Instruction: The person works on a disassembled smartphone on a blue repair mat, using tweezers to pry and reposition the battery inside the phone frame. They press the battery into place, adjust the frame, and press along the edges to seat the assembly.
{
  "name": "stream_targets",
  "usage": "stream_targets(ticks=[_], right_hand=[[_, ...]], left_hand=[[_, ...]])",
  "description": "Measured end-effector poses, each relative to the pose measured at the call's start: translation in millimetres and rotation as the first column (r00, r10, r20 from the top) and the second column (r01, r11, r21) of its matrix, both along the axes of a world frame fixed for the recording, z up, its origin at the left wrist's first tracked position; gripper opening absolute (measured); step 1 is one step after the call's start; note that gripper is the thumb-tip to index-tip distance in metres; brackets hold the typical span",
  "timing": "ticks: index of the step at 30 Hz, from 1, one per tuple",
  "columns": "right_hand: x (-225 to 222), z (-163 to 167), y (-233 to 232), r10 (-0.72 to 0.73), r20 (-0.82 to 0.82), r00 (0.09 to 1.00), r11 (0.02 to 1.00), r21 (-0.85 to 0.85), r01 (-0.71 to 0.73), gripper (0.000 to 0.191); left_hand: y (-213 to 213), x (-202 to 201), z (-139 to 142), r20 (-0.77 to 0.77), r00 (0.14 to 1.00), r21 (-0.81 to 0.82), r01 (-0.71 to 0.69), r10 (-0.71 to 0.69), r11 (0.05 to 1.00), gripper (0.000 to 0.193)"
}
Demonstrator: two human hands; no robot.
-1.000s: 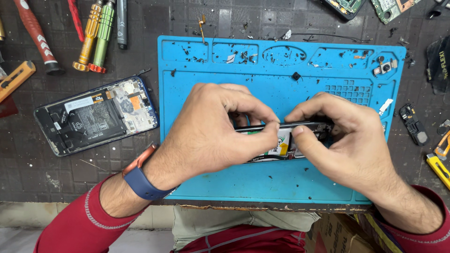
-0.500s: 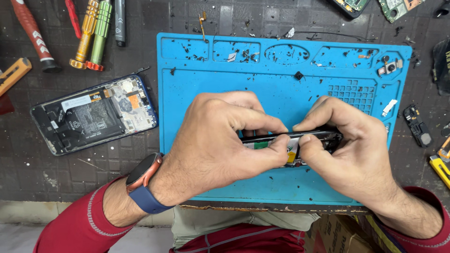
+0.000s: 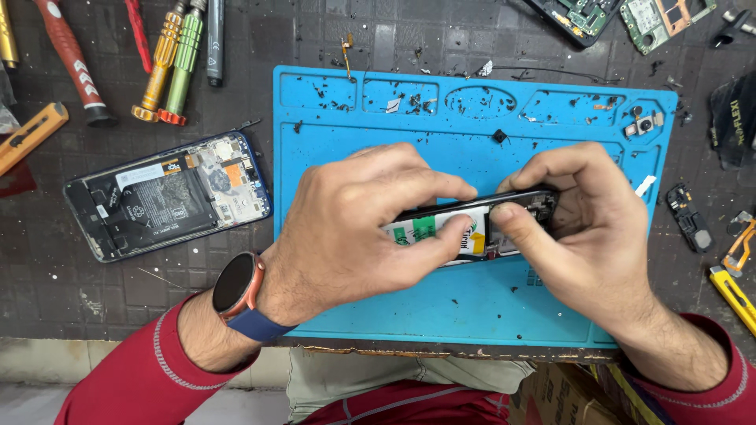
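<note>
Both hands grip one opened phone over the middle of the blue work mat. The left hand comes in from the near left, its fingers curled over the phone's far edge and the thumb pressed on the exposed battery face. The right hand holds the phone's right end, fingers clenched around the dark frame, thumb on the near side. The phone is tilted, its far edge raised; whether its near edge touches the mat cannot be told.

A watch with a blue strap sits on the left wrist.

A second opened phone lies flat on the dark bench, left of the mat, well apart from the hands. At the far left lie two screwdrivers, one yellow and one green, side by side, with a red-handled tool further left. Two circuit boards lie at the far right edge. One small camera module rests on the mat's far right corner. A yellow cutter lies at the near right.
</note>
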State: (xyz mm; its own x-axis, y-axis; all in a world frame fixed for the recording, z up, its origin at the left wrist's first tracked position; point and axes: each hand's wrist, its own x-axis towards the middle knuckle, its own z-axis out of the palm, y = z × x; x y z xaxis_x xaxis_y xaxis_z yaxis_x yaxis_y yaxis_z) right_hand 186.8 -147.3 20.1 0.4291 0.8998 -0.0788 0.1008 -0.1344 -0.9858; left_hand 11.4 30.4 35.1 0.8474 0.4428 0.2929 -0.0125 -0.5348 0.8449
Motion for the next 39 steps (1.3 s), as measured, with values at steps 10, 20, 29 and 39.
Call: stream_targets(ticks=[10,20,29,39], right_hand=[[4,7,2,0.002,0.440,0.898,0.999,-0.049,0.022,0.014],[1,18,10,0.066,0.534,0.843,0.996,-0.088,-0.022,0.008],[3,10,9,0.021,0.515,0.857,0.997,-0.074,0.021,0.007],[-3,15,7,0.012,0.583,0.812,0.996,-0.075,0.039,0.005]], left_hand=[[0,-1,-3,0.001,1.000,0.012,-0.031,0.031,0.999,0.020],[4,0,-11,0.044,0.999,-0.020,0.026,-0.025,0.999,0.018],[4,3,-11,-0.021,1.000,-0.122,-0.006,0.004,0.992,0.017],[1,0,-13,0.040,0.998,-0.126,0.050,-0.045,0.991,0.017]])
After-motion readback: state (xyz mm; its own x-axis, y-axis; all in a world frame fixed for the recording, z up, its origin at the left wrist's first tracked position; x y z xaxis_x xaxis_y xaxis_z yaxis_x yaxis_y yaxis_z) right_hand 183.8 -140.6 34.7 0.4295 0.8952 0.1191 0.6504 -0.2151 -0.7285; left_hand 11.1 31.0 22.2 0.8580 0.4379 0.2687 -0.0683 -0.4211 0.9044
